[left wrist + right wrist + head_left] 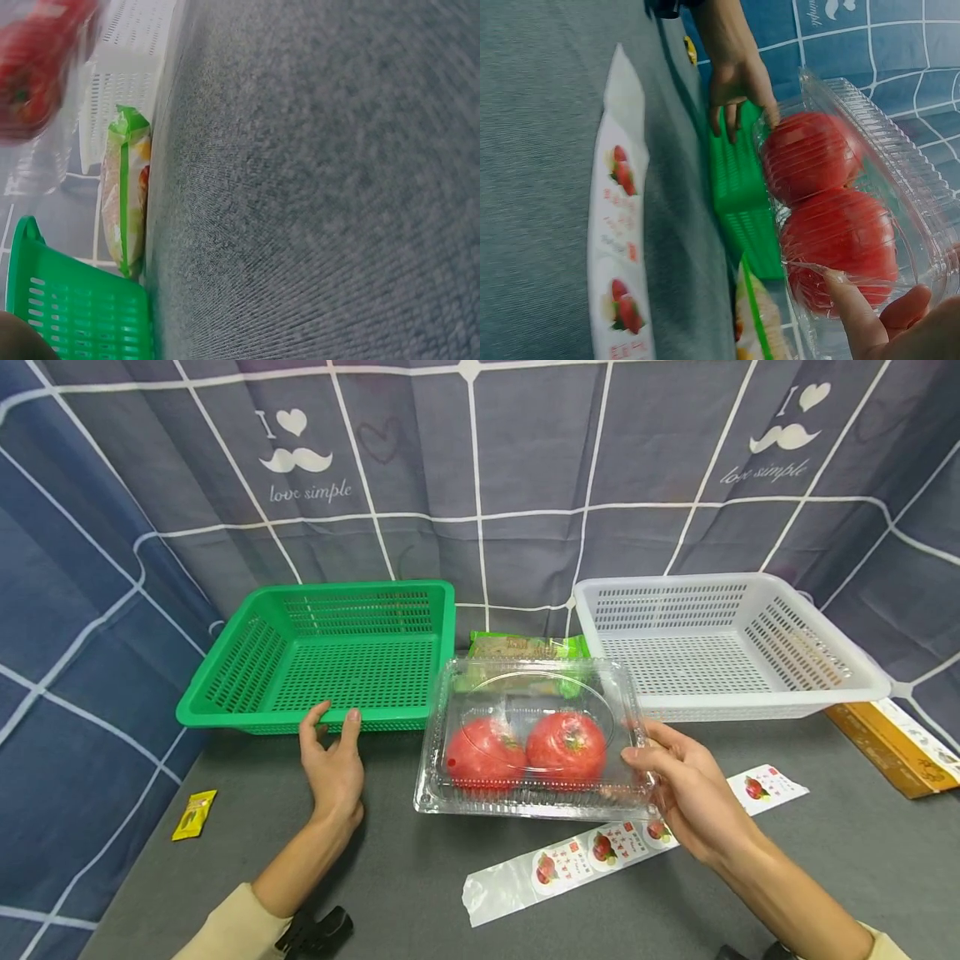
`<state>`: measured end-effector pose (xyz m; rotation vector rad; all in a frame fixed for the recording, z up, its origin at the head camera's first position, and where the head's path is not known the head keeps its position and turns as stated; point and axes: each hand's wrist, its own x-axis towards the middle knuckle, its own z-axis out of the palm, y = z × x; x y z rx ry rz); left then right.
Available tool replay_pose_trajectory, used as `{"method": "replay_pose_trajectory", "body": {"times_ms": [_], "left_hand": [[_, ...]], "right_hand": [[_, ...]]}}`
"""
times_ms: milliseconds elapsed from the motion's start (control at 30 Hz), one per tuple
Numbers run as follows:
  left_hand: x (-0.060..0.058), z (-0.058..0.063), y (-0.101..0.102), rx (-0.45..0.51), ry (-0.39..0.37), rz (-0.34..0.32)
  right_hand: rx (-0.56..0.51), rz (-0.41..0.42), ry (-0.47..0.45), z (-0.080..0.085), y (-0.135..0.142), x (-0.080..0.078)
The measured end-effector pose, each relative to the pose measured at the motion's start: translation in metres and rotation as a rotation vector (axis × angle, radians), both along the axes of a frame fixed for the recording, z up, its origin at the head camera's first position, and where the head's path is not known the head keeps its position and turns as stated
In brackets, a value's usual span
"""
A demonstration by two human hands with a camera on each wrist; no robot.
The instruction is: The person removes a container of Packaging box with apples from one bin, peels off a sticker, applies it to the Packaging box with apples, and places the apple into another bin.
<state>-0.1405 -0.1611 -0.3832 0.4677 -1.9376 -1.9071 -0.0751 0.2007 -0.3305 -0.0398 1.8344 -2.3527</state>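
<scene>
My right hand grips the right edge of a clear plastic clamshell box, thumb on top, holding it tilted above the table. Two round red fruits lie side by side inside, seen through the lid. In the right wrist view the thumb presses on the clear plastic. My left hand is at the front rim of the green basket, fingers loosely bent and holding nothing. Whether its fingertips touch the rim, I cannot tell.
A white basket stands at the back right. Between the baskets lies a green-edged food packet, partly behind the box. A strip of fruit stickers runs across the table. A yellow sachet lies left; a brown-and-white carton lies right.
</scene>
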Motion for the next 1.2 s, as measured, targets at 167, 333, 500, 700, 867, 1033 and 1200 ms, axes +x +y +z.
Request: {"method": "replay_pose_trajectory", "body": {"times_ms": [167, 333, 500, 700, 867, 1033, 1200], "left_hand": [[0.001, 0.0, -0.001, -0.007, 0.0, -0.013], [0.001, 0.0, -0.002, -0.009, 0.004, -0.019], [0.001, -0.001, -0.001, -0.015, 0.007, -0.02], [0.002, 0.0, -0.001, -0.018, 0.01, -0.024], [0.002, 0.0, -0.001, -0.022, 0.022, -0.025], [0.002, -0.001, -0.002, -0.026, 0.017, -0.021], [0.002, -0.001, -0.002, -0.03, 0.007, -0.026]], "right_hand": [[0.068, 0.017, -0.03, -0.01, 0.006, 0.006], [0.095, 0.042, -0.05, -0.019, 0.012, 0.002], [0.077, 0.101, -0.026, -0.024, 0.018, -0.005], [0.054, 0.161, 0.005, -0.028, 0.021, -0.007], [0.109, 0.151, -0.025, -0.03, 0.02, -0.007], [0.166, 0.134, -0.077, -0.031, 0.016, -0.015], [0.129, 0.133, -0.095, -0.035, 0.016, -0.028]]}}
